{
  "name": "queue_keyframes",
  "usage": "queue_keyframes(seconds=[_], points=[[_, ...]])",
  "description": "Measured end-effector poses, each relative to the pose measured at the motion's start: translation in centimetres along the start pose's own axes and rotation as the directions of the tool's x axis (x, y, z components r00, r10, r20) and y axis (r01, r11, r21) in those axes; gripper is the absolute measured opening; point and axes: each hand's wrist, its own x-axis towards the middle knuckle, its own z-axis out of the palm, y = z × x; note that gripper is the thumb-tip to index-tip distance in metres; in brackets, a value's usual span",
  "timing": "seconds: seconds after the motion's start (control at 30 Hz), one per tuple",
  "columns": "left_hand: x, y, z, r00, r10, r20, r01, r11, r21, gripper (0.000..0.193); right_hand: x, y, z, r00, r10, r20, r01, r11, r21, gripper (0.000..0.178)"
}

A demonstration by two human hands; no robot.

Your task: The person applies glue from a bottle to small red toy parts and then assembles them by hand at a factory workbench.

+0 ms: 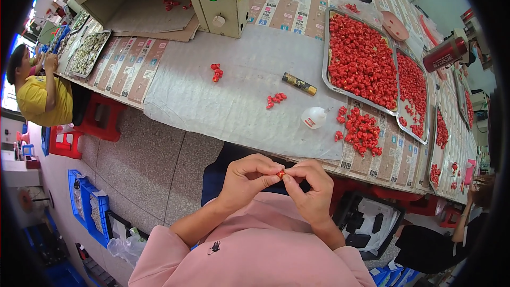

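Observation:
My left hand [245, 179] and my right hand [310, 187] meet just off the table's near edge, in front of my pink shirt. Both pinch one small shiny red piece [280, 174] between thumbs and forefingers; the fingertips cover much of it. On the grey sheet [196, 98] beyond lie two small clusters of similar red pieces, one farther off [216, 73] and one closer [275, 100]. A white squeeze bottle with a thin nozzle [314, 118] stands near the edge. Beside it is a loose pile of red pieces [362, 132]. A black and gold cylinder [299, 83] lies behind the bottle.
Metal trays full of red pieces [325, 69] line the right side. A beige machine [226, 16] with a lit green button stands at the back. People sit at far left [45, 98] and far right [433, 247]. A black crate [372, 223] is below the table, right.

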Motion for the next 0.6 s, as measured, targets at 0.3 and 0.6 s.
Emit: queue_keyframes(seconds=[0.3,0.6], points=[[-0.14,0.14,0.11,1.000,-0.005,-0.003,0.005,1.000,0.003,0.016,-0.33,-0.26,0.24,0.998,-0.050,-0.044,0.050,0.999,-0.018,0.014],[-0.27,0.04,0.26,1.000,0.001,-0.010,-0.001,1.000,-0.001,0.016,-0.35,-0.17,-0.11,0.999,-0.027,-0.018,0.027,1.000,-0.001,0.014]])
